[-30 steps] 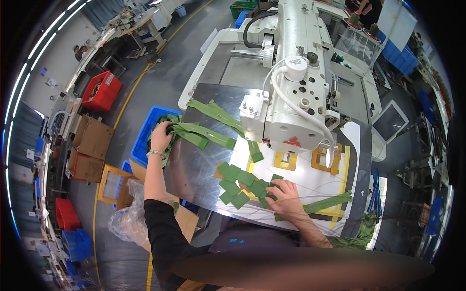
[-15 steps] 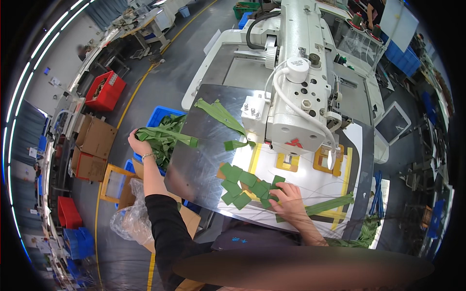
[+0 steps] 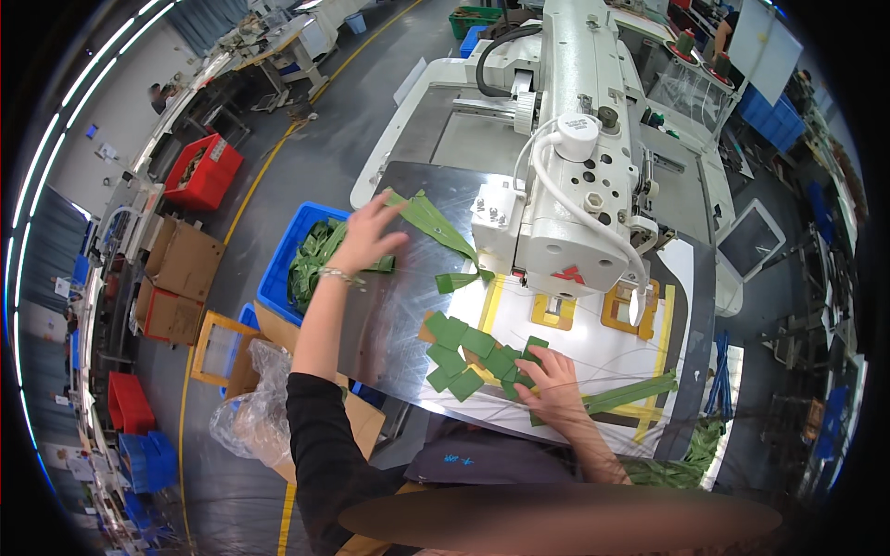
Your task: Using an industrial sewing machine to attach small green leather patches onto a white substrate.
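My left hand (image 3: 371,239) is over the left edge of the metal work plate (image 3: 357,320), its fingers spread. Its fingertips reach the upper end of a long green fabric strip (image 3: 436,225), whose other end lies folded beside the sewing head; whether they touch it I cannot tell. Resting on the plate's near side, my right hand (image 3: 554,387) has its fingers apart at the edge of a loose spread of green square fabric patches (image 3: 452,334). Another green strip (image 3: 630,394) lies just right of that hand.
A large white sewing machine (image 3: 579,222) stands over the plate, with yellow frames (image 3: 553,310) beneath its head. Left of the plate, a blue bin (image 3: 278,269) holds green strips. Cardboard boxes, a clear plastic bag (image 3: 260,398) and a red bin (image 3: 206,174) are farther left.
My left hand has moved right and up from the blue bin to the far strip on the plate. The green strip it held over the bin is out of it. My right hand stays put.
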Demonstrator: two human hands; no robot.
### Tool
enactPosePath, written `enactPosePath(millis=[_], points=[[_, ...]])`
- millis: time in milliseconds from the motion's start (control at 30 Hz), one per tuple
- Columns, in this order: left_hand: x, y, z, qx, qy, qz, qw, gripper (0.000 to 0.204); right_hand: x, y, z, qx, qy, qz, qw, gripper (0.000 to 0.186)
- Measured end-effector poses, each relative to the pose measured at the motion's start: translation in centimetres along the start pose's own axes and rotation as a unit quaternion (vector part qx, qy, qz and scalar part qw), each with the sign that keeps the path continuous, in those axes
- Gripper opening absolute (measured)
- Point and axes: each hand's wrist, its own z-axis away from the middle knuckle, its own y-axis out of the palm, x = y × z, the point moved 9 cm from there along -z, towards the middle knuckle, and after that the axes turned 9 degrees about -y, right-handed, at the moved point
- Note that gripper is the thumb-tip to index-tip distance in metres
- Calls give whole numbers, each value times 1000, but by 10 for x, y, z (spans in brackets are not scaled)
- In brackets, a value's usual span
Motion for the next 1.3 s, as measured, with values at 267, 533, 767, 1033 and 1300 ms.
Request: enactPosePath(millis=[267, 533, 767, 1033, 1300], points=[[-45, 49, -4, 71, 96, -57, 991, 21, 3, -1, 4, 15, -8, 46, 999, 43], [-15, -2, 44, -96, -22, -102, 990, 39, -6, -2, 15, 7, -1, 43, 999, 46], [-102, 24, 139, 110, 24, 162, 980, 107, 12, -32, 45, 106, -64, 75, 990, 71], [-139, 74, 175, 195, 48, 25, 979, 105, -18, -24, 78, 106, -12, 121, 987, 70], [-141, 77, 152, 123, 42, 62, 990, 86, -20, -20, 56, 17, 41, 98, 994, 60]])
